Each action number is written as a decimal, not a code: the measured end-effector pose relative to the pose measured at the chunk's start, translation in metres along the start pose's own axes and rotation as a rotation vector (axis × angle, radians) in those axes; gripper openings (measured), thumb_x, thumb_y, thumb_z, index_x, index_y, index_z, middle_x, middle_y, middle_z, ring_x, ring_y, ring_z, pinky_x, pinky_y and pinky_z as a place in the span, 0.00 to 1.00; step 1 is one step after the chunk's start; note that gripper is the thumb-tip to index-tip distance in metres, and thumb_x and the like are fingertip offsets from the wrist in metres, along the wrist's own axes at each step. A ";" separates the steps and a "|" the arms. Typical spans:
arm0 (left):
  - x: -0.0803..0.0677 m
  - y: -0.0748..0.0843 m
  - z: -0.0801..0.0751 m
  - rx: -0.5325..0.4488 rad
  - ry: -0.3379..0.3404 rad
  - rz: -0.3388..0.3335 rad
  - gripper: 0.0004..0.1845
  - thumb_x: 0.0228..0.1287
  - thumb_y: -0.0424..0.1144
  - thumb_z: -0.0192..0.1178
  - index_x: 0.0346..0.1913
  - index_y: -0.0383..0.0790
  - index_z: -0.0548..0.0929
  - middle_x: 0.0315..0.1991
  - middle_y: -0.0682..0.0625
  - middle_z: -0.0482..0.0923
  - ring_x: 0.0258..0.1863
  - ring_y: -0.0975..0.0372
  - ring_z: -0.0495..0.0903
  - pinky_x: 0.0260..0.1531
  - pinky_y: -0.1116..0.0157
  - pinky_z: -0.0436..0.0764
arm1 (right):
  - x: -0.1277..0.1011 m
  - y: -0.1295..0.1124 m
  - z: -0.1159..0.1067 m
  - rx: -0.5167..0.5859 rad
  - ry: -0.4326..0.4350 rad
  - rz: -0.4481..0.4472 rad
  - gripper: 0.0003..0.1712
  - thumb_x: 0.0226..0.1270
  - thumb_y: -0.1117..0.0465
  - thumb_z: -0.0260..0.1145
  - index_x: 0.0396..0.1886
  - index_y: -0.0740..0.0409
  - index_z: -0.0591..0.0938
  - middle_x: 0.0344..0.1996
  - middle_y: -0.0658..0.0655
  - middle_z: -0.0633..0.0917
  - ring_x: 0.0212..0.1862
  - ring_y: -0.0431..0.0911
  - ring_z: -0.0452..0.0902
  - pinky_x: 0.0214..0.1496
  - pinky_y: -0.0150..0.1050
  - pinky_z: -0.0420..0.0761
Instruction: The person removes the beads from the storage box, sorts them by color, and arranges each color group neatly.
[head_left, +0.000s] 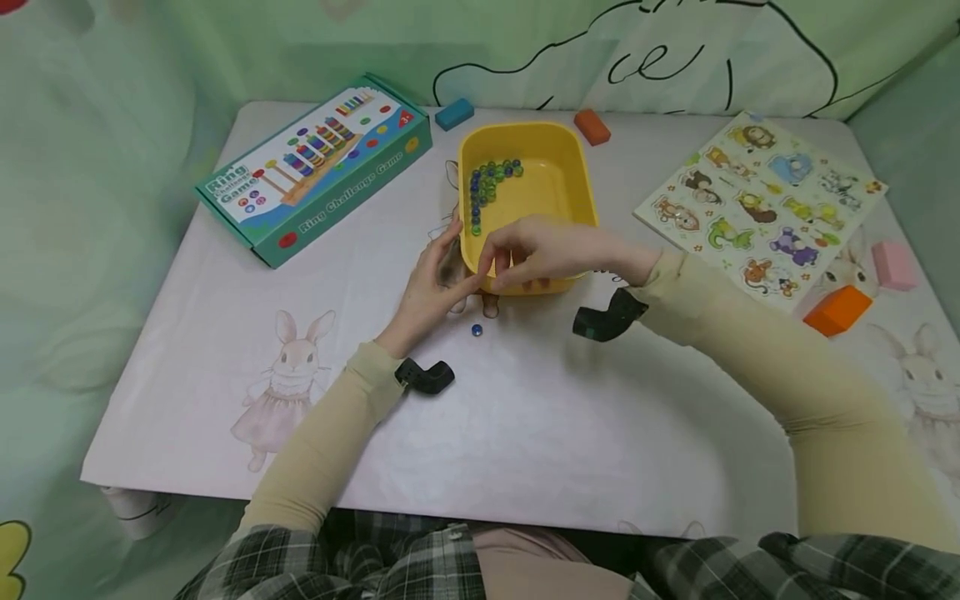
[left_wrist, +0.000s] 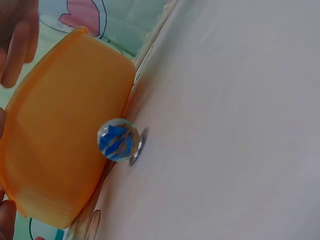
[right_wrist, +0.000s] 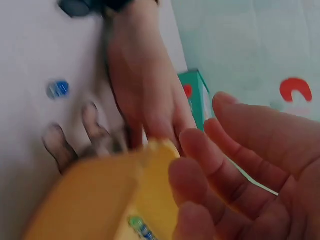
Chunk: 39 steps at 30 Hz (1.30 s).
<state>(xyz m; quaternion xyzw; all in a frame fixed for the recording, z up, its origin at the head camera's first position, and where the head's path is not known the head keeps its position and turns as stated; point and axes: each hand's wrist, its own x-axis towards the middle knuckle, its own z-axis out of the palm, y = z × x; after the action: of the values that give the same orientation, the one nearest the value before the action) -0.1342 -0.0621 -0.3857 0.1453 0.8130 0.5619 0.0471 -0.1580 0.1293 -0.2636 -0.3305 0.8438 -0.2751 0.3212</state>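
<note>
A yellow tub (head_left: 558, 179) stands mid-table with several blue and green marbles (head_left: 486, 185) along its left inner wall. My left hand (head_left: 448, 268) rests with straight fingers against the tub's near-left corner. My right hand (head_left: 510, 254) hovers over the near rim, fingers loosely bent, nothing seen in it. One blue marble (head_left: 477, 330) lies on the table just in front of the tub. The left wrist view shows that marble (left_wrist: 118, 139) close beside the tub's wall (left_wrist: 55, 150). In the right wrist view my right fingers (right_wrist: 235, 160) hang above the tub's corner (right_wrist: 95, 200), with the left hand (right_wrist: 142, 95) behind.
A green ring-game box (head_left: 315, 171) lies at the back left. A blue block (head_left: 454, 113) and an orange block (head_left: 592, 127) sit behind the tub. An animal puzzle board (head_left: 761, 208), a pink block (head_left: 894, 265) and an orange block (head_left: 837, 310) are at the right.
</note>
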 end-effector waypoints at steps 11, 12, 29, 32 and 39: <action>0.002 0.000 -0.001 -0.003 0.002 -0.024 0.40 0.59 0.48 0.62 0.71 0.60 0.52 0.71 0.65 0.48 0.71 0.66 0.49 0.70 0.56 0.51 | 0.029 0.017 -0.045 -0.119 0.080 0.090 0.12 0.66 0.59 0.59 0.45 0.61 0.78 0.33 0.56 0.77 0.35 0.54 0.74 0.32 0.33 0.77; 0.002 0.000 -0.001 -0.004 0.002 -0.025 0.40 0.59 0.48 0.62 0.71 0.60 0.52 0.71 0.66 0.48 0.71 0.66 0.49 0.70 0.57 0.51 | 0.033 0.020 -0.046 -0.128 0.083 0.099 0.12 0.66 0.59 0.60 0.45 0.61 0.78 0.33 0.56 0.77 0.35 0.54 0.74 0.33 0.32 0.76; -0.001 0.000 0.002 -0.006 -0.002 0.022 0.40 0.59 0.47 0.62 0.71 0.59 0.52 0.72 0.65 0.47 0.71 0.66 0.48 0.70 0.57 0.52 | 0.077 0.042 -0.039 -0.224 0.069 0.196 0.13 0.66 0.60 0.60 0.49 0.58 0.77 0.39 0.57 0.75 0.42 0.48 0.68 0.44 0.36 0.72; 0.000 0.000 0.002 -0.004 -0.002 0.018 0.40 0.59 0.46 0.62 0.71 0.59 0.52 0.72 0.64 0.47 0.71 0.65 0.48 0.70 0.58 0.52 | 0.080 0.046 -0.037 -0.231 0.063 0.202 0.13 0.66 0.61 0.60 0.49 0.58 0.78 0.39 0.58 0.76 0.43 0.49 0.67 0.46 0.37 0.71; 0.000 0.000 0.001 0.014 0.002 -0.006 0.40 0.59 0.47 0.61 0.71 0.61 0.52 0.72 0.65 0.48 0.71 0.64 0.49 0.70 0.58 0.54 | 0.086 0.051 -0.032 -0.263 0.079 0.170 0.13 0.64 0.61 0.62 0.47 0.59 0.79 0.40 0.59 0.79 0.43 0.49 0.68 0.46 0.37 0.71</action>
<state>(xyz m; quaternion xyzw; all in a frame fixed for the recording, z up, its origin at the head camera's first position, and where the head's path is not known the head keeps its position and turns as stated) -0.1340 -0.0614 -0.3857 0.1427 0.8174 0.5561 0.0468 -0.2501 0.1065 -0.3089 -0.2862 0.9093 -0.1470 0.2639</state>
